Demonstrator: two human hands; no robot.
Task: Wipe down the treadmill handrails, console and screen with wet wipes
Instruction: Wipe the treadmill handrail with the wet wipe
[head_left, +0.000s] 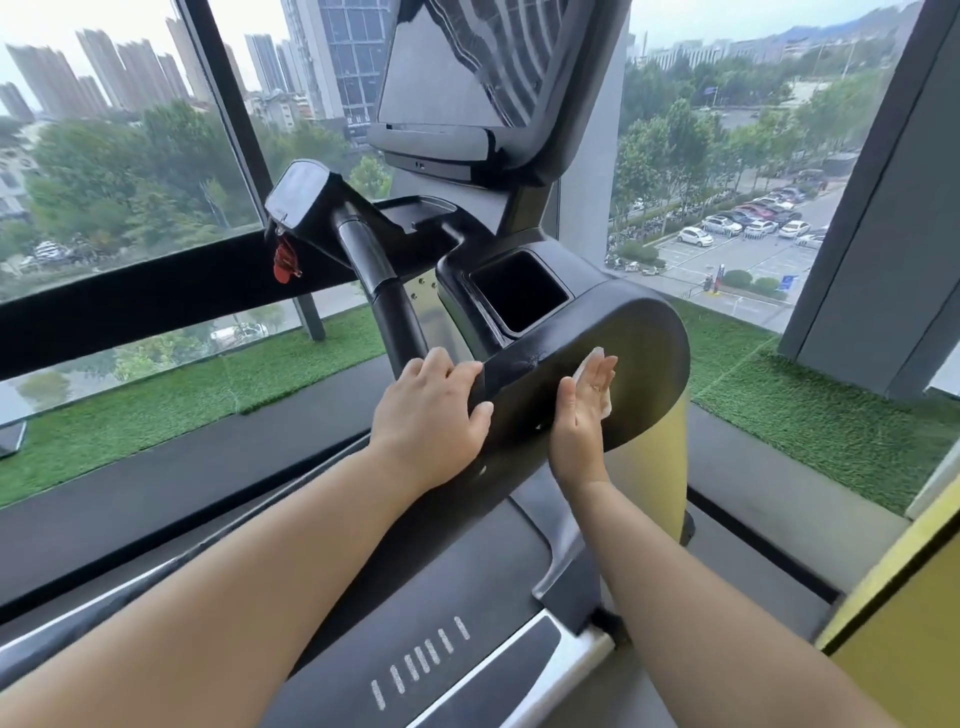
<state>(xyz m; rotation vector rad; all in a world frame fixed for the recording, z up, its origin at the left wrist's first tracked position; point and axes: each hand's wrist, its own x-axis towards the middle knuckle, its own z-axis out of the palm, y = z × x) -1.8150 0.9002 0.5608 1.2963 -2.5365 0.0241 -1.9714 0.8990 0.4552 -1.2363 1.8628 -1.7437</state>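
- a red clip (283, 260) hangs at the far left of the treadmill's top
- the black handrail (371, 265) slants down to just left of the left hand (431, 410)
- this hand grips the near edge of the console (524, 374), fingers curled over its top
- the dark screen (436, 67) stands above
- the right hand (584, 415) is flat, fingers straight, pressing a white wipe (591, 357) on the console's rounded side

A gym on a high floor: under the fingers (451, 370) a treadmill (652, 332) with a screen (431, 78) above them, fake grass (810, 421) to their right, windows (130, 171) beyond showing towers (104, 67) and a car park (737, 231).
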